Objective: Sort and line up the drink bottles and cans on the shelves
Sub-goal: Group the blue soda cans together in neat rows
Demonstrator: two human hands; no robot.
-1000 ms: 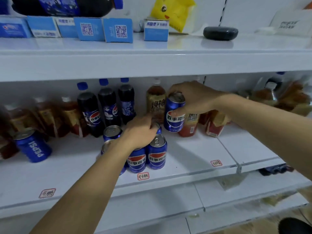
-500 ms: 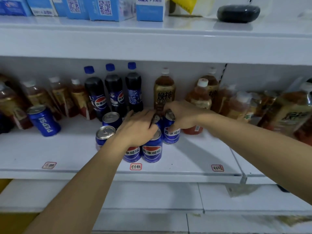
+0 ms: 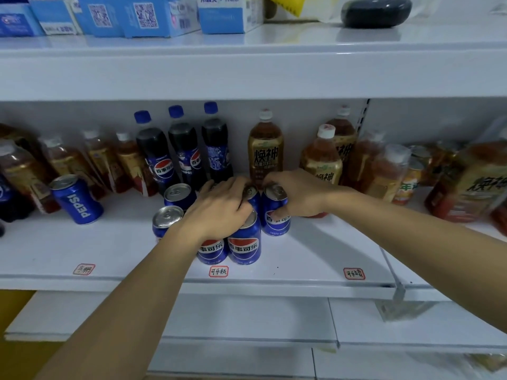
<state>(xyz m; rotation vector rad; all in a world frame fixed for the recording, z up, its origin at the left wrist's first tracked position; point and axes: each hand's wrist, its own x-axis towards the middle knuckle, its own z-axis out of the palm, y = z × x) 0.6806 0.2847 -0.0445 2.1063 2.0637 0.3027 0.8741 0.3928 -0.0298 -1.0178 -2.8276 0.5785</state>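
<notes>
A cluster of blue Pepsi cans [image 3: 244,244] stands mid-shelf on the white middle shelf [image 3: 301,259]. My left hand [image 3: 219,209] lies over the tops of the cluster, fingers curved across them. My right hand [image 3: 297,194] grips the rightmost can [image 3: 275,218], which stands on the shelf beside the cluster. One lone Pepsi can [image 3: 76,200] stands tilted at the left. Three dark Pepsi bottles [image 3: 183,152] stand behind the cans. Amber tea bottles [image 3: 265,149] fill the back and right.
Red-capped tea bottles [image 3: 104,163] lean at the left rear. Small red-framed labels [image 3: 218,271] mark the shelf front. Blue boxes [image 3: 145,16] and a black oval object [image 3: 376,10] sit on the upper shelf [image 3: 247,67]. A lower white shelf [image 3: 247,319] runs beneath.
My right hand brought its Pepsi can down from in front of the tea bottles and set it on the shelf at the right of the cluster. My left hand stayed on the can tops.
</notes>
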